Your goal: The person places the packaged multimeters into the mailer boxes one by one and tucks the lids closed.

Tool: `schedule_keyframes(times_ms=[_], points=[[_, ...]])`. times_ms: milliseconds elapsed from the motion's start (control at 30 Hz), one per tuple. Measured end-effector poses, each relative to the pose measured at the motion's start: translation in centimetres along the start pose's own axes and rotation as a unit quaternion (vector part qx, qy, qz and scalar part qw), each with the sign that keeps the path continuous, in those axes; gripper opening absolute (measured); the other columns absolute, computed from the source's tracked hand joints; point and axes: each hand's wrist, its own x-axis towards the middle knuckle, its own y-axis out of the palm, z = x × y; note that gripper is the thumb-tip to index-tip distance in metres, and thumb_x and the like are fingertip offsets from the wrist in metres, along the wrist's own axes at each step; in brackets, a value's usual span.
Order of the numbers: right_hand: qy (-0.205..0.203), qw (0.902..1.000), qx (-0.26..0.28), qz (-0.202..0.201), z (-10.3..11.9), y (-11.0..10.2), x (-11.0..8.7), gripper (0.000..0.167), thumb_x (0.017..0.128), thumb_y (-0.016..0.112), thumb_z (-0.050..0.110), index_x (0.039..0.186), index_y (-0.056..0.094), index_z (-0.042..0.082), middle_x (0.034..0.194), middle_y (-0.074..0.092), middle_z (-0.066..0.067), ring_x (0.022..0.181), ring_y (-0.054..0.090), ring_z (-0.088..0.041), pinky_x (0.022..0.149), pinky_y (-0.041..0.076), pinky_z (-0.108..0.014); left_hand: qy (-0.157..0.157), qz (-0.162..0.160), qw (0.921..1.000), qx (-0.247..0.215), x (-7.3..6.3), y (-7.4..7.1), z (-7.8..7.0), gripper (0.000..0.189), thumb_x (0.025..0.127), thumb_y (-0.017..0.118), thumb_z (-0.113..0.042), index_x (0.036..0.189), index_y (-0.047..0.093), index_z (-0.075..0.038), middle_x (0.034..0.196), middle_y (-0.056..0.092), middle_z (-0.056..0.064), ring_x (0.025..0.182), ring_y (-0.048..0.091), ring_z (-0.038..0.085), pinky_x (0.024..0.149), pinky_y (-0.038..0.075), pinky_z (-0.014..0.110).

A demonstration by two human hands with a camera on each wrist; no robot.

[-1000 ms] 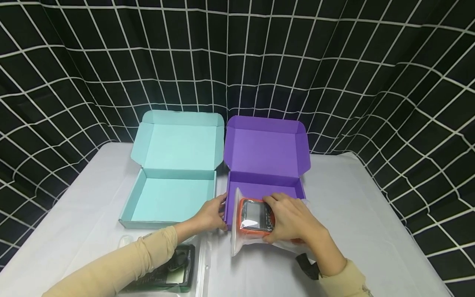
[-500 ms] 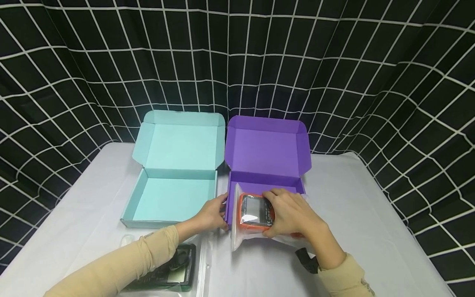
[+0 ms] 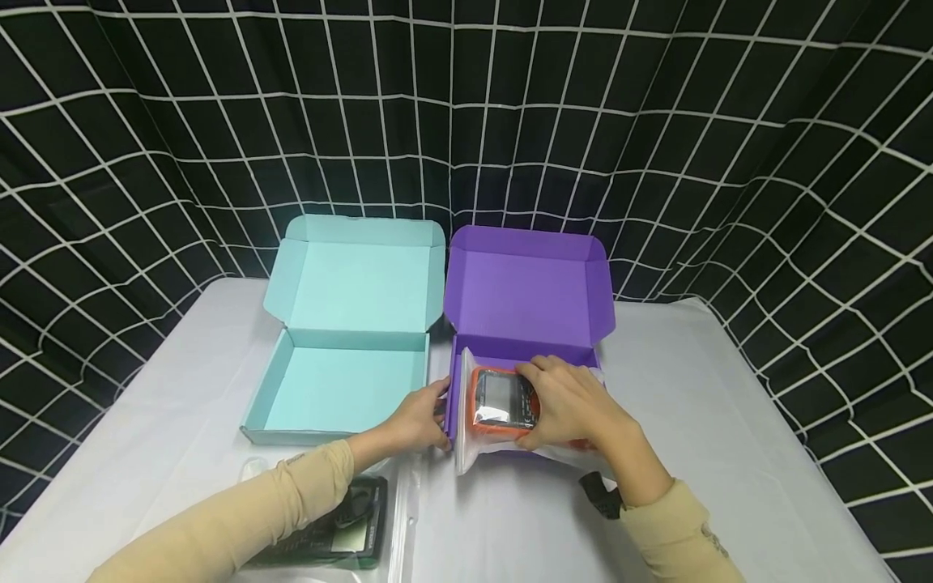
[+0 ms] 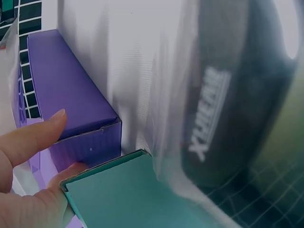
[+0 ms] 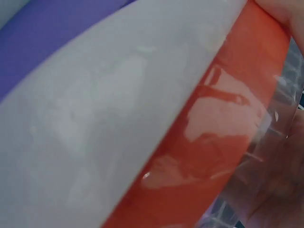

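My right hand [image 3: 572,401] grips an orange-and-black multimeter [image 3: 501,397] through its clear zip bag [image 3: 466,449], thumb at the near edge and fingers at the far edge. Tilted, the bagged multimeter overlaps the front of the open purple box [image 3: 528,295]. In the right wrist view its orange side [image 5: 223,118] fills the right half, under glossy plastic. At the purple box's front left corner, my left hand [image 3: 414,421] holds the box; the left wrist view has the thumb [image 4: 50,126] against its purple wall [image 4: 71,85] and fingers partly hidden beside the teal box.
Left of the purple box stands an open teal box [image 3: 350,389], its lid raised. A green-and-black multimeter [image 3: 364,526] in a clear bag [image 3: 401,526] lies in front, partly under my left sleeve [image 3: 240,518]. Black gridded cloth [image 3: 452,121] hangs behind the white table [image 3: 685,405].
My right hand has carried the bagged multimeter a little forward, farther over the purple box. My left hand stays at the box's corner.
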Motion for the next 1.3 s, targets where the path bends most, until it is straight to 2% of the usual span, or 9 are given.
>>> schedule_keyframes(times_ms=[700,900,1067,1300], points=[[0.023,0.9997,0.005,0.012,-2.3,0.7,2.0,0.092,0.05,0.088,0.044,0.123,0.059,-0.004,0.102,0.064,-0.008,0.086,0.06,-0.023,0.068,0.054,-0.04,-0.004,0.004,0.9998,-0.02,-0.2,0.2,0.1,0.102,0.053,0.075,0.024,0.144,0.028,0.015,0.142,0.039,0.035,0.118,0.054,0.047,0.089,0.053,0.039],[0.032,0.9992,0.012,0.019,-2.5,0.7,2.5,0.093,0.051,0.089,0.045,0.125,0.059,-0.003,0.106,0.065,-0.01,0.086,0.06,-0.024,0.067,0.054,-0.041,-0.003,0.004,0.9997,-0.026,0.0,0.3,0.1,0.103,0.053,0.074,0.025,0.144,0.027,0.015,0.141,0.039,0.036,0.116,0.054,0.047,0.088,0.054,0.039],[0.032,0.9991,0.017,0.023,-2.6,0.8,2.9,0.093,0.051,0.089,0.045,0.125,0.059,-0.002,0.103,0.064,-0.009,0.084,0.059,-0.023,0.066,0.054,-0.041,-0.001,0.002,0.9997,-0.023,0.1,0.2,0.0,0.103,0.052,0.074,0.026,0.143,0.028,0.016,0.139,0.041,0.037,0.115,0.055,0.047,0.087,0.055,0.038],[0.029,0.9985,0.031,0.035,-2.7,1.3,3.2,0.093,0.052,0.089,0.044,0.125,0.058,-0.004,0.106,0.064,-0.011,0.086,0.059,-0.023,0.07,0.054,-0.042,-0.005,-0.001,0.9997,-0.024,-0.3,0.1,-0.2,0.103,0.052,0.074,0.026,0.143,0.028,0.016,0.139,0.04,0.036,0.116,0.055,0.047,0.087,0.054,0.039]])
